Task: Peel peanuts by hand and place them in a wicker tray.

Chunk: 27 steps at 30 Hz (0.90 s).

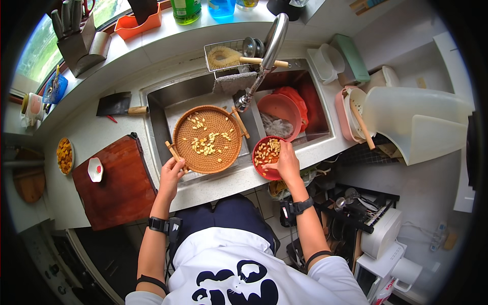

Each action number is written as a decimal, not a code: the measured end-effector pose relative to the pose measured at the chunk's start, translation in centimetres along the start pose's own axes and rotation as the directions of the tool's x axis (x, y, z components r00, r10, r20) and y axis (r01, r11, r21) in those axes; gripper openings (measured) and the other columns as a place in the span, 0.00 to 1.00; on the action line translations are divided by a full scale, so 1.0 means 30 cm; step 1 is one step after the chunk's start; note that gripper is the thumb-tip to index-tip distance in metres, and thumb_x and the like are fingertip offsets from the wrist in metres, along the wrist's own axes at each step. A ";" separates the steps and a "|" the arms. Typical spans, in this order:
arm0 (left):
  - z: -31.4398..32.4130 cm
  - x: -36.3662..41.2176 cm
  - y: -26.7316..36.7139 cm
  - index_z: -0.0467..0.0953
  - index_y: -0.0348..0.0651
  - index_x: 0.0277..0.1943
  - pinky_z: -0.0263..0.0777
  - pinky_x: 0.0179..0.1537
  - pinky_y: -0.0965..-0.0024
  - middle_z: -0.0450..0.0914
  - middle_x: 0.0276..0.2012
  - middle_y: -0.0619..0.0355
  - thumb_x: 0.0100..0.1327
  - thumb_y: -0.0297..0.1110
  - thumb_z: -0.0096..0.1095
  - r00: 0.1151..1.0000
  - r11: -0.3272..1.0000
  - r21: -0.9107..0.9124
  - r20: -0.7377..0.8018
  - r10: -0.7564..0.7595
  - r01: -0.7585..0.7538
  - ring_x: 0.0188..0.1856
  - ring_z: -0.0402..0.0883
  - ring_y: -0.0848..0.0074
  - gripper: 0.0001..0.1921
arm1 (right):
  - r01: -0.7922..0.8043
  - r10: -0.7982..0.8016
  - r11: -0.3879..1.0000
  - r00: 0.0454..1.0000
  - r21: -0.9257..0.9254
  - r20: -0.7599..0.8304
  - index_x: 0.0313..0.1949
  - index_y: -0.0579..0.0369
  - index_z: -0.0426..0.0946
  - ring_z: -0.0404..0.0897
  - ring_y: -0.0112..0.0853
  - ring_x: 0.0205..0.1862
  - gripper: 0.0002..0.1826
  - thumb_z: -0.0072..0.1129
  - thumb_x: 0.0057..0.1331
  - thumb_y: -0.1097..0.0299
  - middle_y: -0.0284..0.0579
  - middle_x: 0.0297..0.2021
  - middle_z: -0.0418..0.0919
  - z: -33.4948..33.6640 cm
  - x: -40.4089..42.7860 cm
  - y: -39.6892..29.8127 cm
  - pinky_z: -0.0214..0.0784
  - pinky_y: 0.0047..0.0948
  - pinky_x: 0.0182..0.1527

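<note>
A round woven tray (228, 160) with wooden handles lies over the left sink basin, pale seeds scattered across its middle. My left hand (174, 172) grips its left handle. At the counter's front edge, a red bowl (271, 176) holds more pale seeds. My right hand (285, 162) reaches into this bowl, thumb and fingers at the seeds; whether any seeds are between the fingers cannot be told. The curved metal faucet (280, 34) has its spray head just right of the tray.
A cleaver (116, 104) lies left of the sink. Below it are a reddish-brown cutting board (114, 198) with a small white dish (95, 169), and a bowl of orange chunks (65, 155). The right basin holds a pink basin (280, 105). A wire rack (213, 68) stands behind.
</note>
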<state>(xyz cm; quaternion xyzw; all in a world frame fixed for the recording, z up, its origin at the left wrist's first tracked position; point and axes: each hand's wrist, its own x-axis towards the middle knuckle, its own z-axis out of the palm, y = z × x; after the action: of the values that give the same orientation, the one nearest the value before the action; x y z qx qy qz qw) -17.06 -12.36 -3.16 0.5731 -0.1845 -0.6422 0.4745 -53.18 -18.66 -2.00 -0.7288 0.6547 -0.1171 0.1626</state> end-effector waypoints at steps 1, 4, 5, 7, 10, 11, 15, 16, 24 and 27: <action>-0.001 -0.001 0.000 0.74 0.40 0.44 0.70 0.43 0.77 0.76 0.37 0.63 0.65 0.34 0.57 1.000 1.000 0.000 0.001 0.000 0.000 0.39 0.75 0.82 0.09 | 0.000 0.000 1.000 1.000 0.000 -0.001 0.55 0.64 0.62 0.71 0.51 0.50 0.55 0.81 0.27 0.54 0.53 0.45 0.69 0.013 0.003 0.007 0.69 0.40 0.48; -0.008 -0.008 -0.001 0.74 0.39 0.44 0.71 0.44 0.76 0.76 0.38 0.63 0.65 0.34 0.57 1.000 1.000 0.003 0.002 0.005 -0.005 0.40 0.75 0.82 0.09 | 0.044 -0.044 0.998 0.999 -0.044 0.010 0.56 0.63 0.61 0.69 0.52 0.51 0.56 0.81 0.27 0.54 0.54 0.46 0.68 0.039 0.016 0.003 0.67 0.41 0.51; -0.009 -0.012 -0.001 0.74 0.39 0.44 0.71 0.44 0.76 0.76 0.38 0.63 0.66 0.34 0.57 1.000 1.000 0.005 -0.007 0.007 -0.007 0.40 0.75 0.82 0.09 | 0.026 -0.025 1.000 0.998 -0.006 0.056 0.56 0.63 0.60 0.67 0.54 0.52 0.56 0.81 0.27 0.57 0.55 0.48 0.66 0.046 0.020 -0.004 0.64 0.42 0.54; -0.002 -0.018 0.004 0.74 0.39 0.44 0.71 0.44 0.76 0.76 0.38 0.63 0.66 0.34 0.57 1.000 1.000 0.006 -0.015 0.011 -0.011 0.40 0.75 0.82 0.09 | 0.005 -0.008 1.000 0.995 0.028 0.100 0.57 0.63 0.60 0.65 0.55 0.54 0.55 0.81 0.28 0.60 0.57 0.49 0.65 0.054 0.027 -0.012 0.62 0.43 0.57; -0.003 -0.024 0.008 0.74 0.39 0.44 0.71 0.44 0.76 0.76 0.38 0.63 0.66 0.34 0.57 1.000 1.000 -0.002 -0.016 0.011 -0.011 0.40 0.76 0.82 0.09 | 0.070 -0.089 0.991 0.981 0.113 0.170 0.55 0.64 0.60 0.66 0.53 0.54 0.48 0.78 0.35 0.69 0.57 0.49 0.64 0.054 0.039 -0.026 0.64 0.43 0.55; -0.005 -0.025 0.008 0.74 0.39 0.44 0.71 0.43 0.76 0.76 0.38 0.63 0.66 0.34 0.57 1.000 1.000 0.000 -0.017 0.010 -0.010 0.40 0.76 0.82 0.09 | 0.071 -0.090 0.991 0.981 0.114 0.171 0.55 0.64 0.60 0.66 0.53 0.54 0.48 0.78 0.35 0.69 0.57 0.49 0.64 0.056 0.043 -0.029 0.64 0.43 0.55; -0.011 -0.024 0.003 0.74 0.39 0.45 0.70 0.43 0.76 0.77 0.39 0.63 0.66 0.34 0.57 1.000 1.000 0.000 -0.015 0.009 -0.009 0.40 0.76 0.82 0.09 | 0.146 -0.211 0.955 0.946 0.259 0.246 0.51 0.60 0.66 0.70 0.50 0.51 0.33 0.69 0.44 0.75 0.55 0.47 0.67 0.079 0.047 -0.014 0.66 0.41 0.51; -0.010 -0.024 0.003 0.74 0.39 0.45 0.70 0.43 0.76 0.77 0.39 0.63 0.66 0.34 0.57 1.000 1.000 0.001 -0.014 0.008 -0.008 0.40 0.76 0.82 0.09 | 0.173 -0.256 0.932 0.936 0.318 0.242 0.49 0.59 0.68 0.71 0.50 0.49 0.28 0.65 0.46 0.77 0.54 0.46 0.69 0.089 0.044 -0.004 0.66 0.40 0.49; -0.005 -0.035 0.013 0.74 0.40 0.44 0.70 0.43 0.77 0.76 0.38 0.64 0.66 0.34 0.57 1.000 1.000 0.009 -0.020 0.006 -0.006 0.40 0.75 0.83 0.09 | 0.189 -0.306 0.898 0.917 0.398 0.256 0.36 0.60 0.73 0.75 0.48 0.40 0.11 0.59 0.51 0.78 0.51 0.34 0.74 0.100 0.026 -0.006 0.68 0.39 0.42; -0.012 -0.031 0.006 0.74 0.39 0.44 0.70 0.43 0.77 0.76 0.38 0.63 0.66 0.34 0.56 1.000 1.000 0.017 -0.008 0.009 -0.009 0.39 0.75 0.82 0.09 | 0.199 -0.314 0.899 0.914 0.389 0.258 0.33 0.61 0.73 0.75 0.48 0.38 0.09 0.57 0.51 0.78 0.51 0.33 0.75 0.107 0.019 -0.009 0.68 0.39 0.41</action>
<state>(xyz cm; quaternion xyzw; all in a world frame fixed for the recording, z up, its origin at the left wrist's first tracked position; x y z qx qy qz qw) -16.75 -11.58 -2.61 0.5787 -0.1905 -0.6363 0.4732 -51.62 -18.93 -4.88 -0.7775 0.4852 -0.1364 0.3762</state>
